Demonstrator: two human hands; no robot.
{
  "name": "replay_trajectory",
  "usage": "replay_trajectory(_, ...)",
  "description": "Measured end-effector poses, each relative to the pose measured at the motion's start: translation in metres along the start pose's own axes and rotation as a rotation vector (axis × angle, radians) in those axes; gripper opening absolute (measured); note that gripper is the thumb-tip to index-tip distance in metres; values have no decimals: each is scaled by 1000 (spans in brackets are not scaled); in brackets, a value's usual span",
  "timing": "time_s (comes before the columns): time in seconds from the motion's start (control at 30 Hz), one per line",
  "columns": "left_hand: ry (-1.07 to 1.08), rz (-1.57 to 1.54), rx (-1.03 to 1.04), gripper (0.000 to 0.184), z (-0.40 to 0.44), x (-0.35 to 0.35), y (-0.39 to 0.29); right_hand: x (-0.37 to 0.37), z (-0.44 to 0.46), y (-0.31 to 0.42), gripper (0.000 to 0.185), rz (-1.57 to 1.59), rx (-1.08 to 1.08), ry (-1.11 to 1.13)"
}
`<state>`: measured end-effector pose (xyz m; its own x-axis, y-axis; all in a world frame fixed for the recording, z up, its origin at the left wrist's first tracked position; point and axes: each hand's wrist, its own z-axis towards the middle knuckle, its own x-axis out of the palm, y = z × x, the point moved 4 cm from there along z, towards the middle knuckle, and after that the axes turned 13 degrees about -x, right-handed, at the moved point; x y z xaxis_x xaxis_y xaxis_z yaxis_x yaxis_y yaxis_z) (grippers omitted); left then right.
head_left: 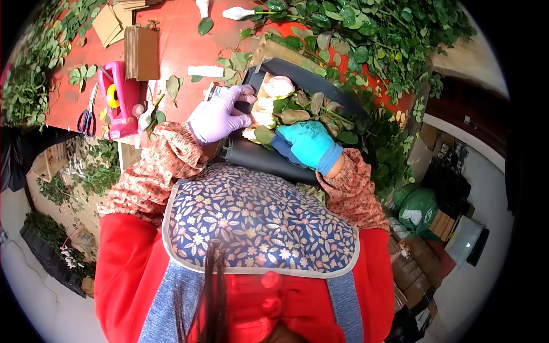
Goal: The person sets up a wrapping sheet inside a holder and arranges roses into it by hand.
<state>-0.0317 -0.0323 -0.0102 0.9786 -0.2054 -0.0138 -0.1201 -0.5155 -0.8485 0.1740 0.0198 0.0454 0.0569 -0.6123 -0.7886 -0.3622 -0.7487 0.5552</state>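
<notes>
My left hand, in a pale purple glove, rests at the left side of a row of pale pink roses, its fingers slightly bent and touching the bloom side. My right hand, in a turquoise and dark blue glove, lies over the stems and leaves just right of the blooms; its fingertips are hidden. The roses lie in a black curved holder, whose near side passes below both hands. A strip of brown cardboard stands beside the upper rose.
A pink tape dispenser, scissors and stacked brown cardboard lie left on the red table. White tools sit at the far edge. Leafy stems pile up at the back right.
</notes>
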Motion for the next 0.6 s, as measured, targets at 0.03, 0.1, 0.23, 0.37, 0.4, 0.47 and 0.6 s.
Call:
replay_trajectory(0.03,7,6,-8,57,-1,0,-4,-1,2,2,28,10,4,-4)
replay_trajectory(0.1,27,-13,-27,71,-2,3,-10,-3,5,5,29,-105,3,-48)
replay_trajectory(0.23,16,83,-12,82,-1,6,-13,9,7,1,24,-118,-42,-38)
replay_trajectory(0.37,4,233,22,93,-4,4,-26,10,4,-4,22,-101,-84,-109)
replay_trajectory(0.4,-4,268,57,98,-3,5,-24,7,4,-3,22,-113,-93,-112)
replay_trajectory(0.47,-5,319,64,98,-3,5,-25,1,5,0,21,-118,-101,-106)
replay_trajectory(0.6,-21,458,100,96,3,9,-36,-1,2,-5,22,-121,-106,-129)
